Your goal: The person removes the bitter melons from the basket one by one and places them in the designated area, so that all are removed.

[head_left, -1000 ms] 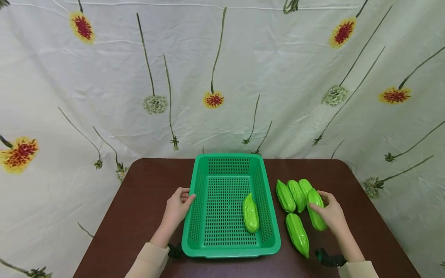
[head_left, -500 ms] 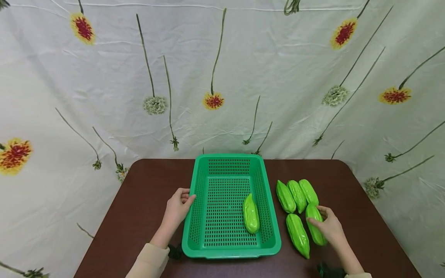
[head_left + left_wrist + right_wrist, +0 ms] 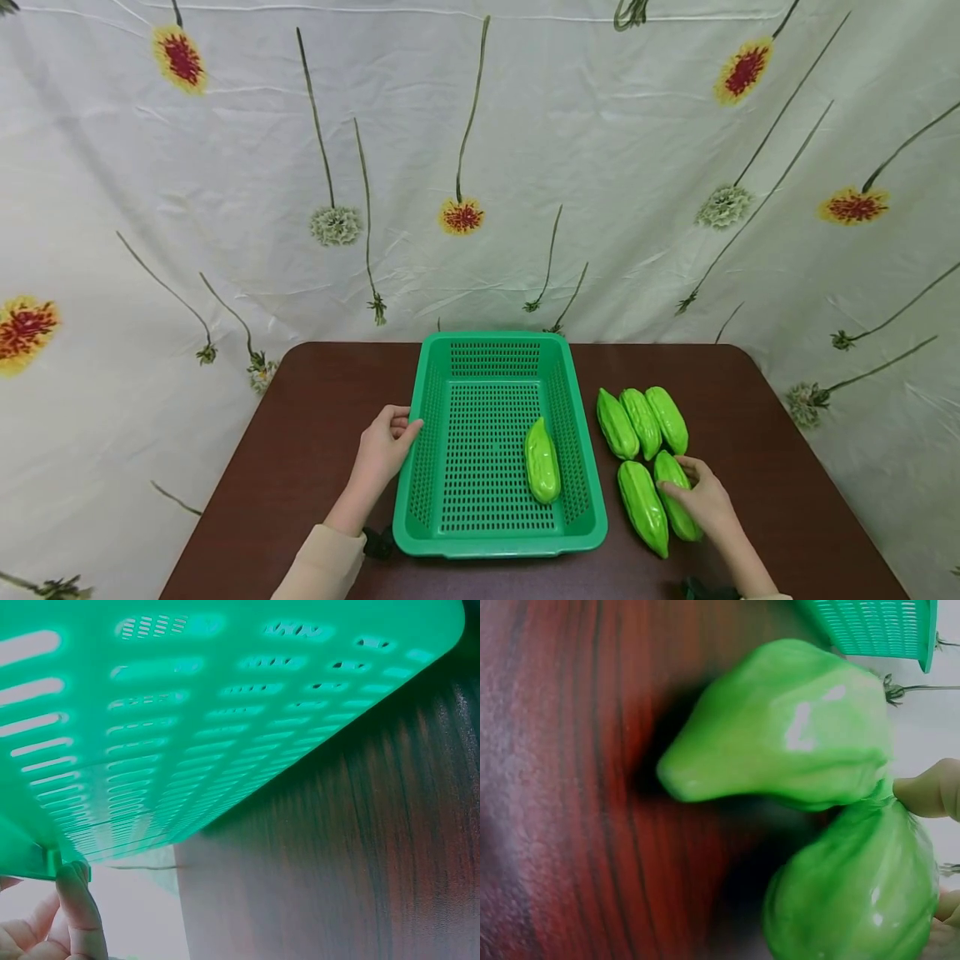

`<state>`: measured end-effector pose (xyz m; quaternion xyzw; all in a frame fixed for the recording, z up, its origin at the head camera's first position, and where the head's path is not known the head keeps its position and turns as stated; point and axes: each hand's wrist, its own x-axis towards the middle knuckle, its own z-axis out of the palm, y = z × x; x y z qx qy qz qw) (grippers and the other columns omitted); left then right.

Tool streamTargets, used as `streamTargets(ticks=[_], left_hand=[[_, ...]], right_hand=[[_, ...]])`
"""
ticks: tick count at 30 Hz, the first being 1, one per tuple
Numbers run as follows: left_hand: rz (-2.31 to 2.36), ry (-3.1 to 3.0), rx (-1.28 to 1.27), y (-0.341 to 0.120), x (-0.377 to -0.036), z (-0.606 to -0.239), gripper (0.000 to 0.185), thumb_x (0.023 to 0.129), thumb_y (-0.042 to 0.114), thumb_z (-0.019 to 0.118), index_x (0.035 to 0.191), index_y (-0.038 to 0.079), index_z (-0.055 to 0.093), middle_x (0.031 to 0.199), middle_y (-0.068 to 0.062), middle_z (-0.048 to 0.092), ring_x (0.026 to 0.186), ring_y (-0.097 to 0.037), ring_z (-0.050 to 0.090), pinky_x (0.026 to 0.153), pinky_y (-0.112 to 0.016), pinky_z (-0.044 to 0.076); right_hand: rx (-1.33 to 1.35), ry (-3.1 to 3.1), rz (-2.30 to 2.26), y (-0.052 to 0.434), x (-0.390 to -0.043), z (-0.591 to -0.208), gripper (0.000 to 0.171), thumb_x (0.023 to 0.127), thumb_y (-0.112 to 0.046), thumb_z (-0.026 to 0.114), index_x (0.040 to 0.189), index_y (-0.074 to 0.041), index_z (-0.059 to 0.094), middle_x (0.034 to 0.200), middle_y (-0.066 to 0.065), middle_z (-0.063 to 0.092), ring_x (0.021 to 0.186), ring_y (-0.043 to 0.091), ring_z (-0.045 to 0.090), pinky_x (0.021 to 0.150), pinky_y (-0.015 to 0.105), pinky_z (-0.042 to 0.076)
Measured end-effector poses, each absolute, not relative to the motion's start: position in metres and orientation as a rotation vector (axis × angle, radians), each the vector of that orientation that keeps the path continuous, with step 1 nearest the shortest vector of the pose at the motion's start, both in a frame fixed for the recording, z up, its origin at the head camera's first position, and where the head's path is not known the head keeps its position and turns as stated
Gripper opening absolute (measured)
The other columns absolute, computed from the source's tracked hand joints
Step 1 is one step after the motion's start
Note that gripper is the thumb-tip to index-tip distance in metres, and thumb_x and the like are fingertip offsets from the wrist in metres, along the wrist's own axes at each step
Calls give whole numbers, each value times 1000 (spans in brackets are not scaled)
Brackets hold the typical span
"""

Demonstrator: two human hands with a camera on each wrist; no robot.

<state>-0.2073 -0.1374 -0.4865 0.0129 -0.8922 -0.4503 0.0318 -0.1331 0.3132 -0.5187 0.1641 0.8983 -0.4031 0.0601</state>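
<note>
A green plastic basket (image 3: 495, 546) with slotted walls lies on the table. My left hand (image 3: 381, 450) pinches its left rim between thumb and fingers; in the left wrist view the thumb bends at the rim. Inside the basket, toward the right, rests one glossy green ridged gourd (image 3: 542, 462). My right hand (image 3: 701, 498) grips another green ridged gourd (image 3: 677, 496), thumb on its left side and fingers on its right. Close against it on the left lies a gourd with a pointed tip (image 3: 780, 735). Several others, such as the gourd (image 3: 666, 419), lie side by side just behind.
A dark brown wood-grain table (image 3: 322, 392) carries everything. Behind and around it hangs a white cloth (image 3: 420, 108) printed with flowers. The basket's right wall stands a short way left of the group of gourds.
My right hand has drawn the gripped gourd toward me, away from the back row, and then slightly left beside the front gourd. The left hand and basket stay put.
</note>
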Motion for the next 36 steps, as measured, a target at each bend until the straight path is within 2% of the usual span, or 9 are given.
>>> streamTargets(ticks=[20,30,36], left_hand=[[-1380,-2743,38,-137,-207,-488,34,96,17,66,123,-3,59,103,-17,64,93,-28,63,72,-37,53],[-1391,-2741,44,-137,-207,-488,33,96,17,66,122,-2,59,102,-15,63,91,-26,62,71,-32,50],[-1395,-2744,48,-136,-207,-487,34,96,17,66,122,-3,59,103,-16,63,93,-27,62,72,-35,52]], right_hand=[[504,2681,-1230,310,-133,-527,62,95,-29,61,143,5,41,140,34,45,125,49,45,96,60,42],[533,2678,-1286,309,-133,-514,62,99,-37,57,144,3,40,144,32,43,131,47,43,100,58,43],[521,2721,-1332,306,-137,-498,63,101,-40,53,145,3,39,146,30,42,132,45,45,101,56,44]])
